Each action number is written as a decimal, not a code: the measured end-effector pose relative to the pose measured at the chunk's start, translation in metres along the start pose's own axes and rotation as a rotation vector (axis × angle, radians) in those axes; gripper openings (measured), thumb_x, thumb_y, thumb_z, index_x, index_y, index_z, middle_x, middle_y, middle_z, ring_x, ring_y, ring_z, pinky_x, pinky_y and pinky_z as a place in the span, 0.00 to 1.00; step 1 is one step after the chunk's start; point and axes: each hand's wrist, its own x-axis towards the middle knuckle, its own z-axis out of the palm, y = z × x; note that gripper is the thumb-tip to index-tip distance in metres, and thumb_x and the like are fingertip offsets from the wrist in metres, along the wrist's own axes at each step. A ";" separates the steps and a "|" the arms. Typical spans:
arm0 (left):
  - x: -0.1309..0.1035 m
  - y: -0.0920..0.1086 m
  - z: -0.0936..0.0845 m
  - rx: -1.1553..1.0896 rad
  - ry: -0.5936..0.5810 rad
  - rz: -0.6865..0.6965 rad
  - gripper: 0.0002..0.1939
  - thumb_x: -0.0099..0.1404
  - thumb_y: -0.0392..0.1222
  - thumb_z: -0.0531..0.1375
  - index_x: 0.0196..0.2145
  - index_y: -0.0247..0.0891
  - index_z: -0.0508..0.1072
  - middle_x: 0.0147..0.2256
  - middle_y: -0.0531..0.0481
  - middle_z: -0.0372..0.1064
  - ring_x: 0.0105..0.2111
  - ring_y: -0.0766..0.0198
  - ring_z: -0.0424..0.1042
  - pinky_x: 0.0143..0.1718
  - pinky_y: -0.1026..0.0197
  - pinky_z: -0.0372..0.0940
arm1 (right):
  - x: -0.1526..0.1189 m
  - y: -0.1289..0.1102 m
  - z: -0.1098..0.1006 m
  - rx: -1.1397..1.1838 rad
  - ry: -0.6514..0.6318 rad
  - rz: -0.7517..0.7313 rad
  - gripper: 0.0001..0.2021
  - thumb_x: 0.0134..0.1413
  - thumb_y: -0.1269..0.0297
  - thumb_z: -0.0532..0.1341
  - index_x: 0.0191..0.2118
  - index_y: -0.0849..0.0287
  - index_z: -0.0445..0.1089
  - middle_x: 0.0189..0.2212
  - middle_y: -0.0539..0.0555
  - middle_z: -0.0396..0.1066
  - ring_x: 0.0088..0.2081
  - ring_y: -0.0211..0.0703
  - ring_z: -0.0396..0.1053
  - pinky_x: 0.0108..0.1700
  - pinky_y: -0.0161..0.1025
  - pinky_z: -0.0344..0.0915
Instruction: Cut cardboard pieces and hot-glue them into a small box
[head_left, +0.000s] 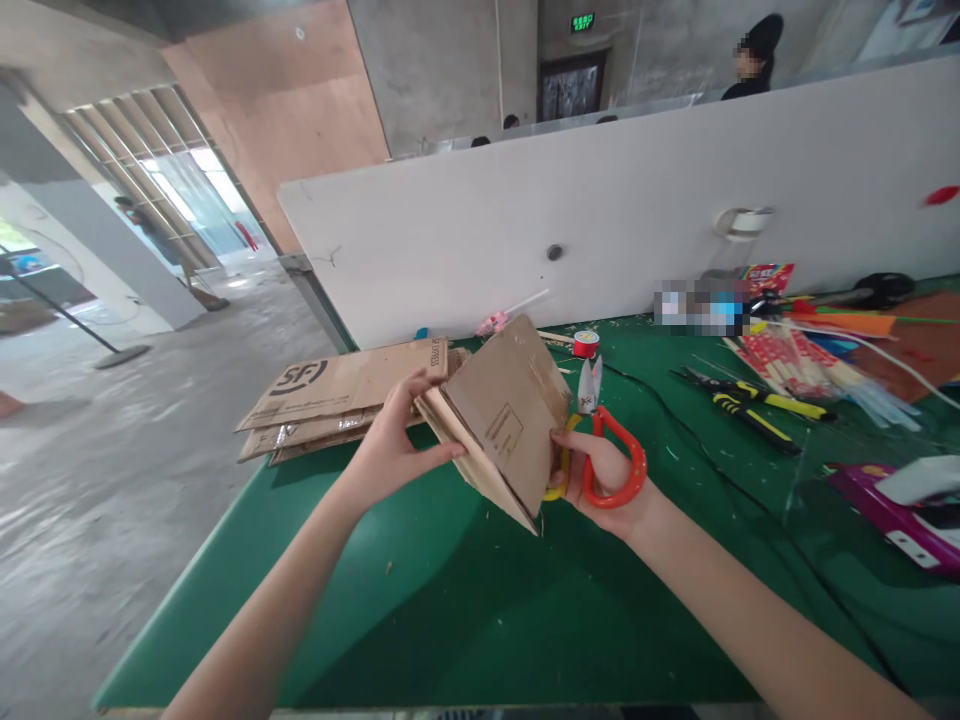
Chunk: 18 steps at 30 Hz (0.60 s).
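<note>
Between my hands, above the table, is a tilted piece of brown folded cardboard with a small printed box on its face. My left hand pinches its left edge, thumb in front and fingers behind. My right hand grips the lower right edge, and scissors with red and yellow handles hang in the same hand, blades pointing up. Part of the yellow handle is hidden by that hand. Behind my left hand lies a stack of flattened cardboard with a printed logo, jutting past the table's left edge.
The green table carries yellow-black pliers, a red-rimmed roll, a dark cable and a purple-white iron-shaped device at right. A white partition runs along the back. Beyond it stands a person.
</note>
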 end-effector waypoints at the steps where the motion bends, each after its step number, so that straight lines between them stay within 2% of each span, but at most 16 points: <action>1: 0.004 0.001 -0.005 0.027 -0.068 0.012 0.24 0.52 0.44 0.70 0.46 0.41 0.71 0.49 0.41 0.71 0.51 0.48 0.69 0.50 0.48 0.67 | 0.000 0.000 -0.002 -0.015 0.023 -0.024 0.12 0.39 0.64 0.68 0.28 0.57 0.63 0.21 0.48 0.64 0.22 0.36 0.63 0.22 0.35 0.60; 3: 0.008 0.006 -0.012 0.070 -0.229 0.061 0.16 0.57 0.43 0.66 0.43 0.40 0.72 0.44 0.42 0.73 0.46 0.52 0.72 0.46 0.51 0.69 | -0.001 -0.001 -0.006 -0.060 0.066 -0.073 0.14 0.39 0.62 0.68 0.27 0.57 0.62 0.19 0.46 0.63 0.22 0.36 0.62 0.21 0.34 0.59; 5: 0.012 0.016 -0.015 0.098 -0.310 0.101 0.19 0.58 0.42 0.65 0.49 0.41 0.72 0.46 0.43 0.73 0.45 0.52 0.73 0.45 0.53 0.70 | -0.002 -0.002 -0.010 -0.117 0.105 -0.103 0.15 0.38 0.61 0.69 0.27 0.57 0.61 0.19 0.46 0.62 0.21 0.36 0.62 0.20 0.34 0.58; 7: 0.016 0.028 -0.015 0.111 -0.314 0.120 0.28 0.57 0.40 0.65 0.56 0.44 0.67 0.49 0.44 0.71 0.47 0.52 0.72 0.46 0.54 0.70 | -0.002 -0.003 -0.012 -0.149 0.144 -0.108 0.16 0.38 0.60 0.69 0.29 0.56 0.61 0.20 0.45 0.61 0.21 0.35 0.61 0.20 0.33 0.56; 9: 0.023 0.042 -0.013 0.097 -0.282 0.148 0.34 0.54 0.39 0.67 0.59 0.44 0.65 0.49 0.43 0.70 0.49 0.50 0.72 0.49 0.52 0.69 | 0.000 -0.004 -0.012 -0.154 0.179 -0.093 0.16 0.38 0.61 0.69 0.29 0.56 0.60 0.20 0.45 0.61 0.21 0.36 0.61 0.19 0.33 0.55; 11: 0.034 0.053 -0.014 0.093 -0.300 0.190 0.33 0.52 0.38 0.68 0.56 0.43 0.69 0.50 0.43 0.69 0.51 0.48 0.70 0.55 0.48 0.64 | 0.002 -0.006 -0.009 -0.157 0.193 -0.075 0.16 0.38 0.61 0.68 0.28 0.56 0.59 0.19 0.45 0.61 0.21 0.36 0.60 0.19 0.34 0.55; 13: 0.047 0.062 -0.018 0.097 -0.356 0.211 0.26 0.49 0.38 0.69 0.48 0.44 0.74 0.53 0.44 0.67 0.54 0.46 0.67 0.59 0.44 0.58 | 0.003 -0.008 -0.004 -0.176 0.190 -0.059 0.16 0.38 0.61 0.68 0.28 0.55 0.59 0.18 0.44 0.60 0.20 0.35 0.59 0.19 0.33 0.54; 15: 0.059 0.067 -0.024 0.045 -0.362 0.186 0.20 0.47 0.39 0.70 0.40 0.43 0.75 0.54 0.45 0.66 0.57 0.45 0.64 0.61 0.41 0.54 | 0.005 -0.011 0.002 -0.224 0.164 -0.053 0.15 0.40 0.59 0.68 0.27 0.55 0.59 0.18 0.44 0.60 0.19 0.34 0.58 0.19 0.33 0.53; 18: 0.067 0.066 -0.031 -0.061 -0.323 0.108 0.15 0.46 0.37 0.71 0.33 0.41 0.73 0.46 0.46 0.71 0.54 0.47 0.67 0.61 0.40 0.54 | 0.008 -0.013 0.005 -0.334 0.104 -0.074 0.15 0.45 0.56 0.67 0.27 0.56 0.60 0.17 0.45 0.60 0.19 0.34 0.59 0.19 0.33 0.54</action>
